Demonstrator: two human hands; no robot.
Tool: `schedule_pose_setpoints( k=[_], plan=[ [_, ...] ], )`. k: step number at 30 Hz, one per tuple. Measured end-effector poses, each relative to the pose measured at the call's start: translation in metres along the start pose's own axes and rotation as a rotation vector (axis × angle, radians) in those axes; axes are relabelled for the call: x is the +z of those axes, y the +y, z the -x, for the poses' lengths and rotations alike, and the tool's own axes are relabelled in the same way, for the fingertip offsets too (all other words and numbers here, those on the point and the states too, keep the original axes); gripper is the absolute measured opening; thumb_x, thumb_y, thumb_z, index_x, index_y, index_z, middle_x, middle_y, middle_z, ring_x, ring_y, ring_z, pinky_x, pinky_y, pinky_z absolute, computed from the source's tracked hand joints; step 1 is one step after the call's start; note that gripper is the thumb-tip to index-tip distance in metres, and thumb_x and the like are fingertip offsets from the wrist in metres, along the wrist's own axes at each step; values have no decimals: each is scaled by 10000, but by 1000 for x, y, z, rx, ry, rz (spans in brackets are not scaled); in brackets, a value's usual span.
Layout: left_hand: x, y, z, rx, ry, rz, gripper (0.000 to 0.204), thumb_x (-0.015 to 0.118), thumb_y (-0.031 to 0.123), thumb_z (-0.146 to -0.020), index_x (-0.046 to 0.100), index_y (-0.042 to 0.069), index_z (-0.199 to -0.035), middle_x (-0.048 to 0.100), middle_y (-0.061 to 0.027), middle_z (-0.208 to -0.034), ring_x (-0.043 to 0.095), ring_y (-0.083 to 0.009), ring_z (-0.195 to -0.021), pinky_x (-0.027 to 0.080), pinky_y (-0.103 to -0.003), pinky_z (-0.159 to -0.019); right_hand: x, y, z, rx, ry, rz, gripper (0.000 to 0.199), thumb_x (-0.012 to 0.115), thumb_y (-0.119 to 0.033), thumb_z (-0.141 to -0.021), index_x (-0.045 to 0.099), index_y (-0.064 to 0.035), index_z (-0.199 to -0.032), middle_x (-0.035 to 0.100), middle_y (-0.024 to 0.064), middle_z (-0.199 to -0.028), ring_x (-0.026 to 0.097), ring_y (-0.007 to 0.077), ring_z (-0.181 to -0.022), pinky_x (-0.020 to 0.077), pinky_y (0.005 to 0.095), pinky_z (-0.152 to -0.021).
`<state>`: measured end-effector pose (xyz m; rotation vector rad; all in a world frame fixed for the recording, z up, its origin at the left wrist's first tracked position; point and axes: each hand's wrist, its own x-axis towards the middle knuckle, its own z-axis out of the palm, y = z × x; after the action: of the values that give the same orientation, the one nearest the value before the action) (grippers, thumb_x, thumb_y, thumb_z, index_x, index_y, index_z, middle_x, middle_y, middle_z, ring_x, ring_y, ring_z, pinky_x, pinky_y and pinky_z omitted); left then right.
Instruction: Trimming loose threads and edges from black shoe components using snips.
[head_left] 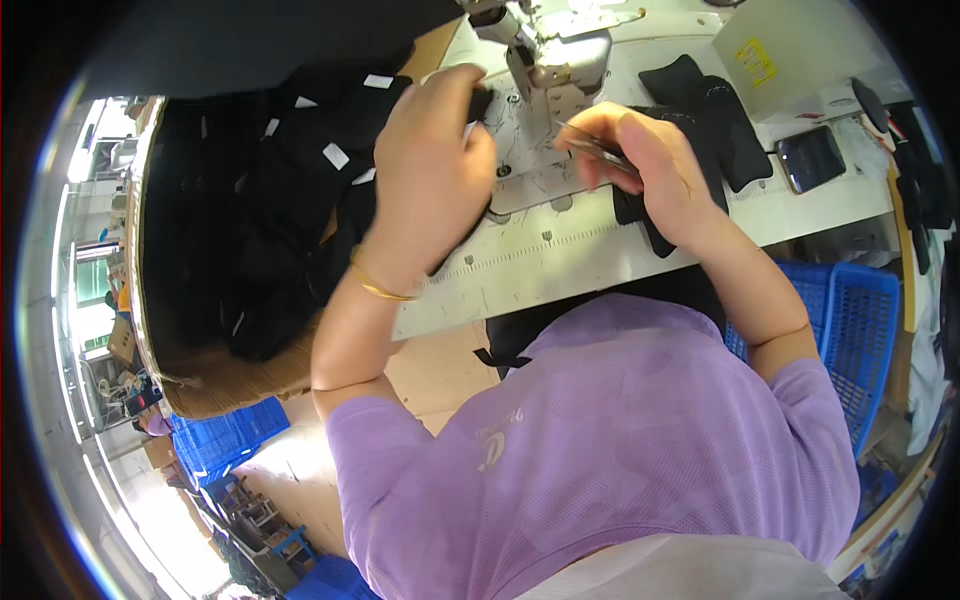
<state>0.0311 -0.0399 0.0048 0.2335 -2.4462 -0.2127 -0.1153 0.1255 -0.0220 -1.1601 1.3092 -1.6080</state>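
My left hand (435, 165) is slightly blurred, its fingers curled round a black cloth piece (482, 104) left of the sewing machine's needle area. Part of that cloth is hidden under the hand. In my right hand (655, 165) is a slim metal tool that looks like thread snips (602, 152), its tip pointing left toward the machine. Between the hands stands the sewing machine (560, 70), with loose dark threads on its plate. Under and beside my right hand lie black cloth pieces (735, 135) on the white sewing table (590, 235).
A large carton (240, 385) heaped with black cloth (250, 220) and white labels stands at left. Right of the machine are a pale box (800, 60) and a phone (811, 160). Blue baskets (860, 330) sit below the table at right; a blue crate (225, 440) stands lower left.
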Motion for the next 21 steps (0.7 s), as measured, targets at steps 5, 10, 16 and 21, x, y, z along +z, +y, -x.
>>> schedule_pose_setpoints(
  k=[5, 10, 16, 21],
  plan=[
    [-22, -24, 9, -779, -555, 1112, 389, 608, 2, -728, 602, 17, -1116, 667, -63, -952, 648, -98, -782, 520, -222, -690, -1, 31, 0, -360, 107, 727, 262, 637, -284, -912, 629, -23, -891, 608, 92, -723, 602, 229, -610, 461, 318, -554],
    [-18, -18, 11, -779, -699, 1360, 471, 604, 73, -722, 560, -22, -1182, 665, -78, -988, 647, -112, -869, 501, -190, -766, 4, 38, -5, -503, -23, 760, 302, 678, -334, -877, 621, -38, -879, 603, 99, -725, 606, 264, -624, 464, 336, -544],
    [-13, -22, 17, -781, -733, 1405, 414, 581, 87, -800, 559, -31, -1196, 667, -94, -1046, 640, -114, -941, 487, -216, -848, -8, 17, 7, -552, -113, 808, 323, 733, -343, -819, 627, -56, -925, 577, 79, -705, 577, 233, -583, 437, 314, -516],
    [-7, -24, 13, -1070, -572, 1567, 386, 635, 178, -902, 562, 1, -1238, 670, -88, -1072, 659, -120, -879, 528, -239, -796, 8, 21, 25, -515, 45, 731, 255, 736, -248, -845, 618, -38, -930, 542, 68, -661, 525, 153, -542, 409, 281, -496]
  ],
)
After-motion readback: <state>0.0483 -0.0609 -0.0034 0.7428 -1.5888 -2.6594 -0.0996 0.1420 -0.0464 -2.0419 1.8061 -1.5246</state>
